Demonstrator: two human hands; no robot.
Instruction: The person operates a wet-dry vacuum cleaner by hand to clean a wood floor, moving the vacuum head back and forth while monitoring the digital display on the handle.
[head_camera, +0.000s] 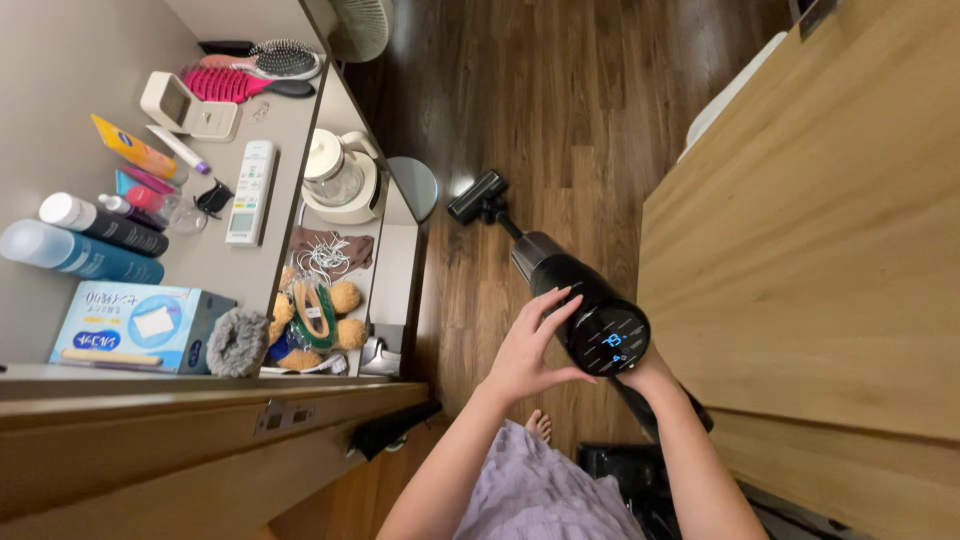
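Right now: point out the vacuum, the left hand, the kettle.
vacuum (607, 338), head view, round display end of its body
left hand (532, 350), head view, back of the hand
kettle (338, 182), head view, its clear jug

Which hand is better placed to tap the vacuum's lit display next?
Left. The left hand rests open beside the stick vacuum's display; the right hand is mostly hidden beneath, apparently gripping it.
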